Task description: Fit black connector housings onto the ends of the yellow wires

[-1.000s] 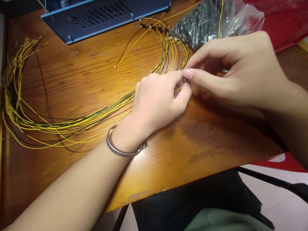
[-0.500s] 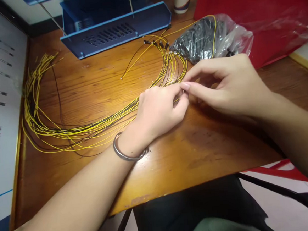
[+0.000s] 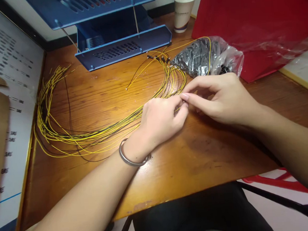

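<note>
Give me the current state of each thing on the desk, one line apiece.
left hand: pinched on a yellow wire end.
right hand: fingertips meeting the left hand's at that wire end.
yellow wires: loose bundle, curved flat on the wooden desk.
plastic bag: lying open, full of small black parts.
paper cup: upright, lidded.
blue tray rack: standing at the back.

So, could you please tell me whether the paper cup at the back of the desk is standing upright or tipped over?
Upright. The paper cup stands on its base on the desk, its rim level at the top, beside the blue tray.
</note>
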The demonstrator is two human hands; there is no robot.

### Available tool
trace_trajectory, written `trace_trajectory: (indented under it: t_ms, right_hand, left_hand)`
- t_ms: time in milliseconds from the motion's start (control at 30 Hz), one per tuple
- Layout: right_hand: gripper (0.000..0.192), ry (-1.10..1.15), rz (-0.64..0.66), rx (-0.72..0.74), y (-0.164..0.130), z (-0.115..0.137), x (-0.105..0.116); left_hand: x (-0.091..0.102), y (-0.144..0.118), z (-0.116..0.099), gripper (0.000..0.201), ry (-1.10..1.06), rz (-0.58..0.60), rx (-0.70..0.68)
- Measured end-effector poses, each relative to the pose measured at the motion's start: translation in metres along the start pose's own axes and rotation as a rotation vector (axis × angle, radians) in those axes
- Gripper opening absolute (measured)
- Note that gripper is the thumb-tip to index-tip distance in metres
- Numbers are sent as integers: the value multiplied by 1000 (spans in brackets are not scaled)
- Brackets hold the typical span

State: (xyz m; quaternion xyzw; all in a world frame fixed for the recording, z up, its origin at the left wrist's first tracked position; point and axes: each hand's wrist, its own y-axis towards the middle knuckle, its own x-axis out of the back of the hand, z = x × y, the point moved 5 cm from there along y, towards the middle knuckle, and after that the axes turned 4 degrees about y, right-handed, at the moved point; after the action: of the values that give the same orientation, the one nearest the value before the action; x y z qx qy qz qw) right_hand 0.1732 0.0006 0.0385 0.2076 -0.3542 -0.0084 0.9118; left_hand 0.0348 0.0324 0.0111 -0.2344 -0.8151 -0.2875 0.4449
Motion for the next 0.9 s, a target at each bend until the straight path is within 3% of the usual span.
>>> trace_trajectory:
  t_ms: [900]
  right_hand:
    - [14,62,16,-13,1,-3,-2]
  left_hand:
    - [3,0,0,31,-28,-13,5]
